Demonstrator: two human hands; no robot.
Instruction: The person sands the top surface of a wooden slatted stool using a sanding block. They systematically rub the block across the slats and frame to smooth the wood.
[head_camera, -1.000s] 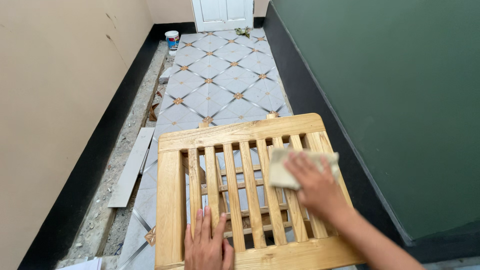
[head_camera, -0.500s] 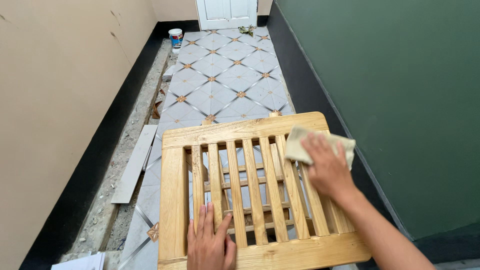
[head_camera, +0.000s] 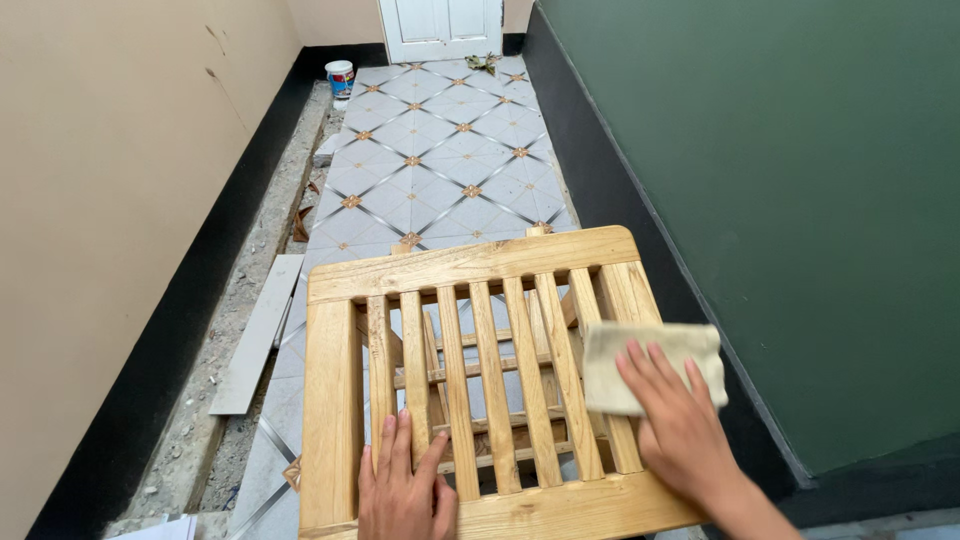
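While the slatted wooden stool (head_camera: 470, 380) stood on the patterned tile floor (head_camera: 440, 150) between the beige wall (head_camera: 110, 180) and the green wall (head_camera: 780, 200), my left hand (head_camera: 405, 490) lay flat and open on its near slats, gripping nothing, only bracing. My right hand (head_camera: 680, 430) pressed a pale cloth (head_camera: 650, 365) with spread fingers against the right edge of the top. Wiping stood at that right side; I could not tell how much surface was already clean.
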